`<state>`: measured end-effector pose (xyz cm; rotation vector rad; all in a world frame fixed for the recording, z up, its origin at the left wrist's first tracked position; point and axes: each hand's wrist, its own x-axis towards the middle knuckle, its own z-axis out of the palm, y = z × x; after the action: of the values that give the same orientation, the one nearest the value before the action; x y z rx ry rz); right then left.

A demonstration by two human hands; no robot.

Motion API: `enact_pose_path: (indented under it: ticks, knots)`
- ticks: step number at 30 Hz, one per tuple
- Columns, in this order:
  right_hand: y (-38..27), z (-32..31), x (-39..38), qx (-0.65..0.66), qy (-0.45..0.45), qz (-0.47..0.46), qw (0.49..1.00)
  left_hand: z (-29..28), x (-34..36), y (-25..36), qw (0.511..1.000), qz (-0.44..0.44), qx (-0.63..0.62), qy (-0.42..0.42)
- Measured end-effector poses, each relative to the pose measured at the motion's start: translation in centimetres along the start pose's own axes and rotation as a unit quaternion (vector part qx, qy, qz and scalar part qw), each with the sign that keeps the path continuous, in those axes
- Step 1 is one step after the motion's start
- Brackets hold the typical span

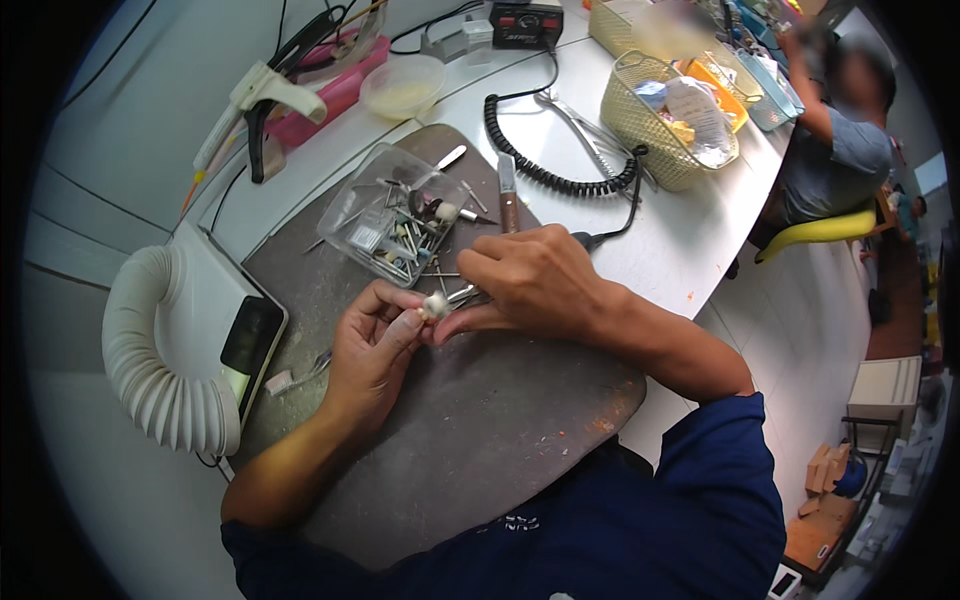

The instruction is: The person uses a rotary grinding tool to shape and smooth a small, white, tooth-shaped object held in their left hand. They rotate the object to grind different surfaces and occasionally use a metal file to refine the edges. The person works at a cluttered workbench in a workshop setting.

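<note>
My left hand [375, 355] pinches a small pale piece [423, 315] between thumb and fingertips. My right hand [540, 280] grips a metal rotary handpiece [463, 292], whose black cord runs off to the right; a white, fuzzy-looking round tip [436, 304] sits at the small piece. Just beyond my hands, a clear plastic box [352, 226] holds several burs and mounted tips, with more lying loose around it. A wooden-handled knife [508, 205] lies to its right. A small brush [280, 383] rests left of my left hand, all on a grey mat [470, 420].
A white hose unit [150, 360] stands left. At the back are a pink container [300, 125], a round tub [402, 86], a black control box [527, 25] and baskets [670, 120]. A co-worker [835, 150] sits right, on a yellow chair [815, 232]. The desk edge curves round right.
</note>
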<state>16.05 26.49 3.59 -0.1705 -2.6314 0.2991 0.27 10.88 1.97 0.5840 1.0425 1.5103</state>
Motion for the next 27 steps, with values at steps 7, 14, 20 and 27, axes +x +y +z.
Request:
enact_pose_path:
  ticks: [7,14,20,27]
  knots:
    - [-0.01,0.20,-0.16,-0.026,-0.022,-0.004,0.999,-0.34,0.08,-0.84,1.000,0.002,0.001,-0.024]
    - [-0.09,0.07,-0.15,-0.033,-0.032,0.005,0.999,-0.31,-0.14,-0.62,0.999,-0.004,-0.013,-0.032]
    - [-0.22,0.08,-0.39,-0.040,-0.024,0.002,0.999,-0.29,0.16,-0.69,0.999,0.002,0.001,-0.042]
    - [-0.43,0.33,-0.36,-0.049,-0.005,-0.006,0.999,0.13,0.13,-0.60,0.999,0.009,-0.001,-0.033]
